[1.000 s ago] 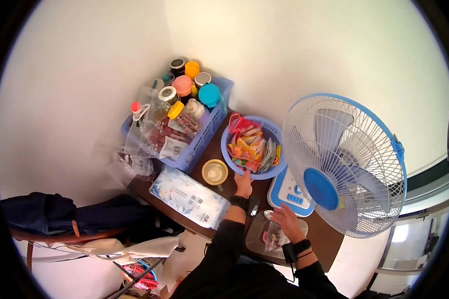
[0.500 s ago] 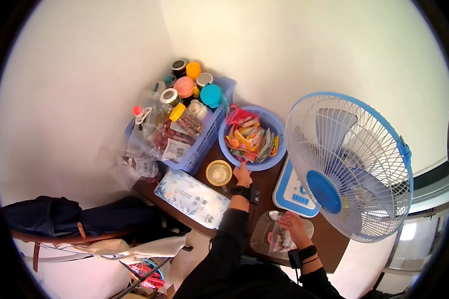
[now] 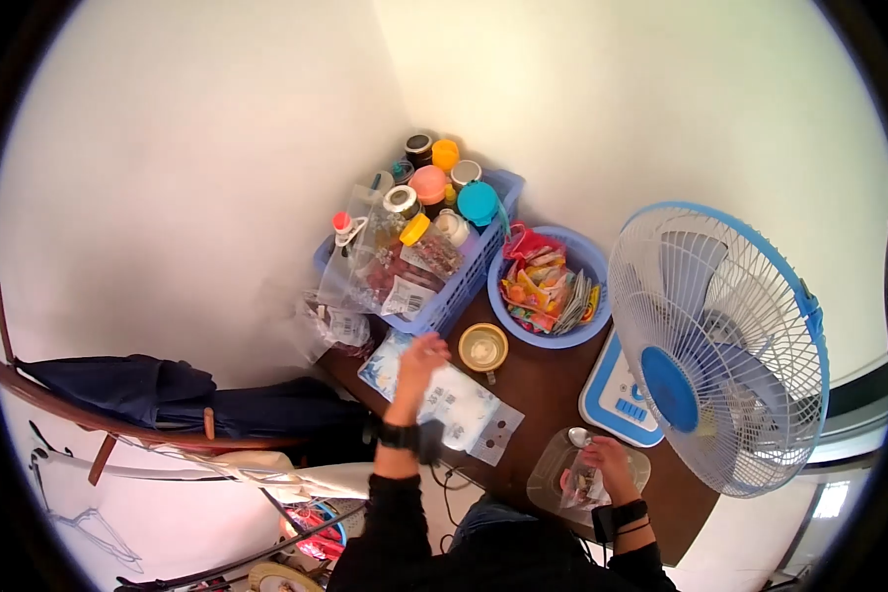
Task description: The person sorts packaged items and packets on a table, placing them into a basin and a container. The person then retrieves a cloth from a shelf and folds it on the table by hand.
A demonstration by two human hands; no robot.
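Note:
My left hand [image 3: 421, 370] hovers over the white-and-blue tissue pack [image 3: 454, 400]; motion blurs its fingers, and I see nothing clearly in it. On the right, my right hand [image 3: 610, 464] is closed at a metal spoon [image 3: 579, 436], whose bowl points away to the left. Below those fingers a small clear plastic bag [image 3: 584, 489] with dark bits in it lies in a shallow clear container [image 3: 546, 479]. Whether the fingers also pinch the bag is hard to make out. A glass cup [image 3: 483, 347] with a yellowish rim stands beyond the tissue pack.
A blue basket [image 3: 464, 286] of jars and bags fills the back left. Beside it sits a round blue basin [image 3: 594, 259] of colourful packets. A blue-and-white fan [image 3: 671, 385] stands at the right. Dark clothes [image 3: 257, 405] hang left of the brown table [image 3: 523, 434].
My left hand has left the rim of the round basin and moved left over the tissue pack. My right hand stays at the container. The view has shifted, so things sit further right.

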